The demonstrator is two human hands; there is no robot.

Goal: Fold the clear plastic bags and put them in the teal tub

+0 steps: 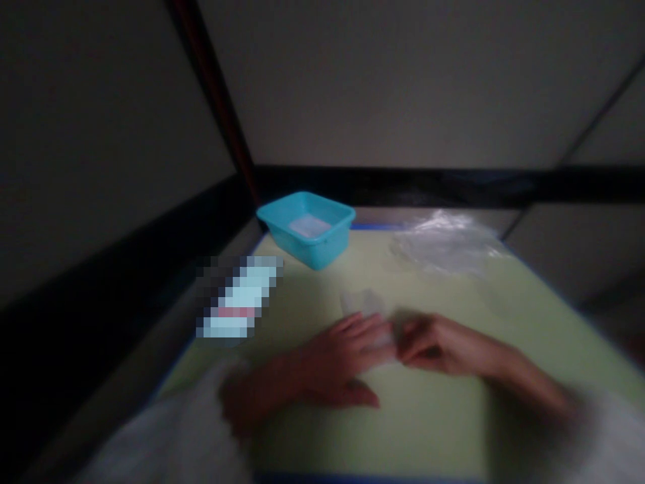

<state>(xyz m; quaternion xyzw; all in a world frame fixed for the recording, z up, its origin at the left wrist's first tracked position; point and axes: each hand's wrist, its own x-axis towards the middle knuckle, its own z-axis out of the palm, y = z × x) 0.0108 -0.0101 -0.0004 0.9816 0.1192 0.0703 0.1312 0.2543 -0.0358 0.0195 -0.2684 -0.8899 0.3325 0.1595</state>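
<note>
My left hand (342,356) lies on the pale green mat (443,417) with its fingers stretched out flat over a small clear plastic piece (363,306). Right beside it, my right hand (433,344) has its fingers curled together at the edge of that same clear piece. The picture is dim and blurred, so I cannot make out how much of the piece the right fingers pinch. Both forearms wear white sleeves.
A turquoise plastic tub (307,228) holding something pale stands at the mat's far left. A heap of clear plastic bags (446,245) lies at the far right. A pixelated object (236,306) sits at the left edge. Dark partition walls surround the table.
</note>
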